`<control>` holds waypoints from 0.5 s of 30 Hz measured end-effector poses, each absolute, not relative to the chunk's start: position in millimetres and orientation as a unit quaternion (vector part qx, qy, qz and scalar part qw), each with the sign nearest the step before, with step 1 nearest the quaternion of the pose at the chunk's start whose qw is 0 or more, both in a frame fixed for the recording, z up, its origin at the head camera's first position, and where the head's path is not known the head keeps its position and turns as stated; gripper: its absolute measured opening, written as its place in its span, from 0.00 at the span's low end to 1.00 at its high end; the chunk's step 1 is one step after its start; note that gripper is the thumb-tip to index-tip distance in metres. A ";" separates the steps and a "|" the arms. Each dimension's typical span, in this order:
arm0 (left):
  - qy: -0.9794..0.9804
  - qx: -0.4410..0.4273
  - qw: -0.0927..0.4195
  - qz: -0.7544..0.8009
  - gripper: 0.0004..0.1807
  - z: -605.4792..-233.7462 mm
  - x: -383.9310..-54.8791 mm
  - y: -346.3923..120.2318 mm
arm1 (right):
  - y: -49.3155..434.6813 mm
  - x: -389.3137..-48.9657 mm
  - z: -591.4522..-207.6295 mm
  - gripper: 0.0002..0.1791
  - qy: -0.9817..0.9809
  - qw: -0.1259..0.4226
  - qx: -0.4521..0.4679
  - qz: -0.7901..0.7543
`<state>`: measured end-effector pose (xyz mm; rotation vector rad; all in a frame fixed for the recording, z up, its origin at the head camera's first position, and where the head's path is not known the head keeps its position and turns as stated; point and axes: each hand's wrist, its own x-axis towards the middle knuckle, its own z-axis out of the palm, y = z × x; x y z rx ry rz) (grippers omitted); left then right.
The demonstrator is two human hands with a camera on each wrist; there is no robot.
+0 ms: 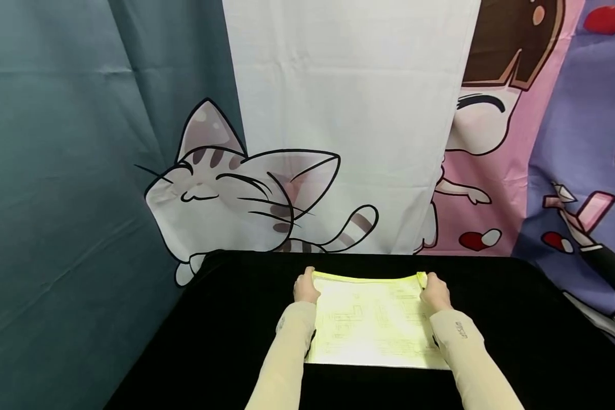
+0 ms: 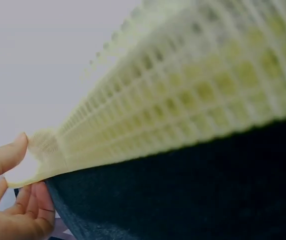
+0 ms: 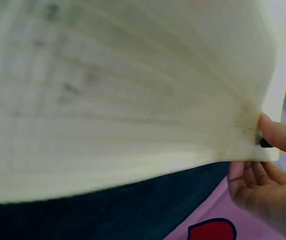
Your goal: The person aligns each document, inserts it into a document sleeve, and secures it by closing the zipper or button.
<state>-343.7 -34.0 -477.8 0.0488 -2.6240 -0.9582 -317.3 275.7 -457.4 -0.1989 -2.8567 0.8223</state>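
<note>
A yellowish mesh zipper pouch (image 1: 374,324) with printed sheets showing through it is held above the black table, its yellow top edge sagging slightly between my hands. My left hand (image 1: 306,287) pinches its upper left corner. At the upper right corner, my right hand (image 1: 435,293) grips it the same way. In the left wrist view the grid weave of the pouch (image 2: 148,115) shows close up, with the thumb of the left hand (image 2: 20,205) above the edge and fingers below. A small black zipper pull (image 3: 265,143) sits by the thumb of the right hand (image 3: 273,187).
A black cloth (image 1: 225,341) covers the table. Behind its far edge hangs a printed curtain (image 1: 348,114) with a cartoon cat (image 1: 220,199), and pink and purple panels stand to the right. A teal curtain (image 1: 56,171) borders the left side.
</note>
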 end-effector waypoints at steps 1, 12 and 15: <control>-0.929 0.027 0.171 -0.327 0.33 -479.4 -343.2 -35.9 | 274.3 -318.1 -459.1 0.17 -0.958 0.078 -0.062 0.270; -0.978 -0.092 0.145 -0.122 0.36 -474.1 -337.4 -96.1 | 318.9 -317.6 -458.4 0.31 -0.975 0.159 0.068 0.139; -0.980 -0.076 0.166 -0.082 0.39 -472.3 -336.8 -124.9 | 343.3 -310.7 -458.5 0.30 -0.975 0.166 0.085 0.121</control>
